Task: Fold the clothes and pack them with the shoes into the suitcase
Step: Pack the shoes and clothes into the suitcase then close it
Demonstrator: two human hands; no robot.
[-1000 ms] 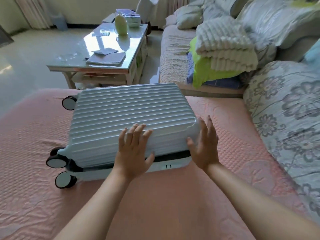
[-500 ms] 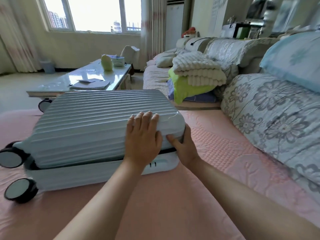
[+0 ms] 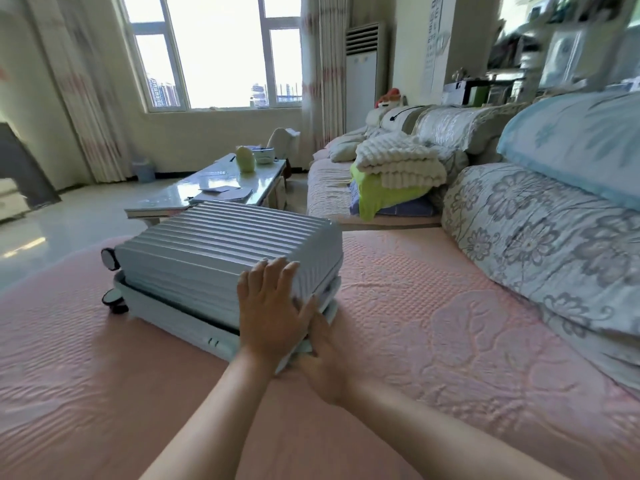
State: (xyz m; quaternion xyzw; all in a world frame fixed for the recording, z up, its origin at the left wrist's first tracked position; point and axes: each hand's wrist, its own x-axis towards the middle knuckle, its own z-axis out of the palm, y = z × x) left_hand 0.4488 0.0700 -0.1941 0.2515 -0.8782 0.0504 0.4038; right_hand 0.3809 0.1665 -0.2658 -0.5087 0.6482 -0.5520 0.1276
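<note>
Suitcase (image 3: pixel 214 244) lies flat on the bed (image 3: pixel 433 358), dead ahead and a bit left of me. Long axis runs left-to-right across my view: wheels (image 3: pixel 110 259) at the far-left end, the opposite end at my hands. Both hands are on the near right corner. Left hand (image 3: pixel 268 313) is flat on the ribbed lid (image 3: pixel 242 226), fingers straight, palm down, pressing rather than gripping. Right hand (image 3: pixel 327 358) sits lower, just beside and partly under the left, at the corner seam. Its fingertips are hidden, so I can't tell if it's pinching anything. There's a dark gap along the near long side, so the lid isn't fully seated on the lower shell (image 3: pixel 180 320). My read: the next move works the seam from this corner, and the right hand is nearer to it. Folded pile (image 3: pixel 391 174) on the sofa (image 3: pixel 325 188) is well apart, beyond the case to the right. No shoes in view.
</note>
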